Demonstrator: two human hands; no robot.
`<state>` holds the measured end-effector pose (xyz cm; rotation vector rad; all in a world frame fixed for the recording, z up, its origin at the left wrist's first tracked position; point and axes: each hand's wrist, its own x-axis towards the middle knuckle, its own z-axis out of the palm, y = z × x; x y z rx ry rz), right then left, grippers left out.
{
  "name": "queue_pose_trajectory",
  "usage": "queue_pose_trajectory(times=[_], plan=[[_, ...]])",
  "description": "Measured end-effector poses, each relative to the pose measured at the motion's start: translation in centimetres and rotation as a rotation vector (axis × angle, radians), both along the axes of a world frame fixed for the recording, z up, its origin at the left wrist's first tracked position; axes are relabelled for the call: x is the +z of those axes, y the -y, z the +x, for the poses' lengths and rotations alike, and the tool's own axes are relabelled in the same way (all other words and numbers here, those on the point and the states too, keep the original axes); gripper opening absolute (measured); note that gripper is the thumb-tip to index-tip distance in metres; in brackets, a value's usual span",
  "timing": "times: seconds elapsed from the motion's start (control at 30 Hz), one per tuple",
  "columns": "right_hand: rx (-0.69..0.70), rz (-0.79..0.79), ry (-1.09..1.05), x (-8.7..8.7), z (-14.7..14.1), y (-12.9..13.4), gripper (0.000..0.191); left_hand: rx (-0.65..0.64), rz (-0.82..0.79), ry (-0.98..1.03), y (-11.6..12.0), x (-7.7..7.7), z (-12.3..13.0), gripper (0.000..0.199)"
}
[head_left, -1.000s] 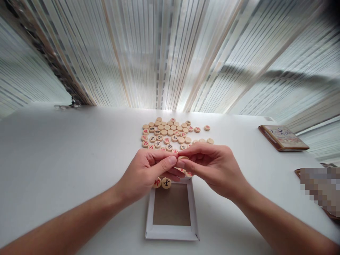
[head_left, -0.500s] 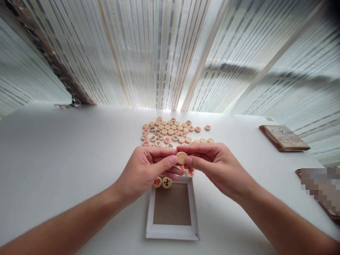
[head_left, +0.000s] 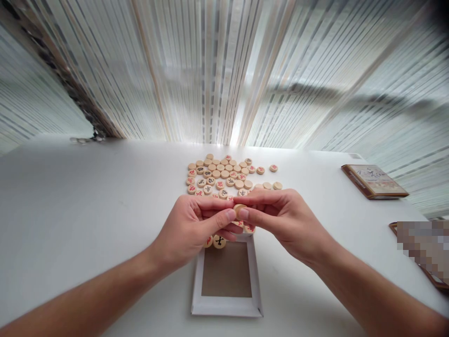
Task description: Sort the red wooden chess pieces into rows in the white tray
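A round wooden piece [head_left: 239, 211] is pinched between my two hands, over the far edge of an open white box [head_left: 228, 306] with a brown bottom. My left hand [head_left: 196, 222] has thumb and fingers closed at the piece's left side. From the right, my right hand [head_left: 280, 217] grips it, the thumb across its face. A piece with a black character [head_left: 219, 241] and one with a red character [head_left: 208, 241] lie at the box's far left, partly under my left hand. More red-marked pieces [head_left: 249, 229] show below the fingers.
Beyond my hands, many round pieces [head_left: 225, 174] spread over the white table [head_left: 105, 201], some blank, some marked red or black. A flat brown box [head_left: 377, 181] lies at the right, with another, partly blurred [head_left: 426, 255], nearer. Striped curtains [head_left: 217, 70] hang behind.
The held piece has turned in my fingers, and my right thumb has moved left over its face. My left hand has barely moved.
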<state>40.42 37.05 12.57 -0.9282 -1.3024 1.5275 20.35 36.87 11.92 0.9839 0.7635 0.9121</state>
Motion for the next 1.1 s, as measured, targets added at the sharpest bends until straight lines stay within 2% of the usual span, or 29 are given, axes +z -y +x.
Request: queue_pose_trajectory(times=[0.2, 0.4, 0.6, 1.1], plan=[[0.014, 0.023, 0.001, 0.0, 0.1, 0.1, 0.026, 0.026, 0.014, -0.013, -0.2, -0.3, -0.1, 0.021], [0.024, 0.031, -0.069, -0.5, 0.0, 0.1, 0.040, 0.098, 0.032, 0.005, -0.3, -0.5, 0.0, 0.024], [-0.008, 0.120, 0.030, -0.7, 0.1, 0.2, 0.034, 0.070, -0.002, 0.047, -0.1, -0.5, -0.1, 0.029], [-0.114, 0.661, 0.439, -0.7, 0.3, 0.3, 0.028, -0.077, -0.028, 0.064, 0.3, 0.0, 0.2, 0.025]])
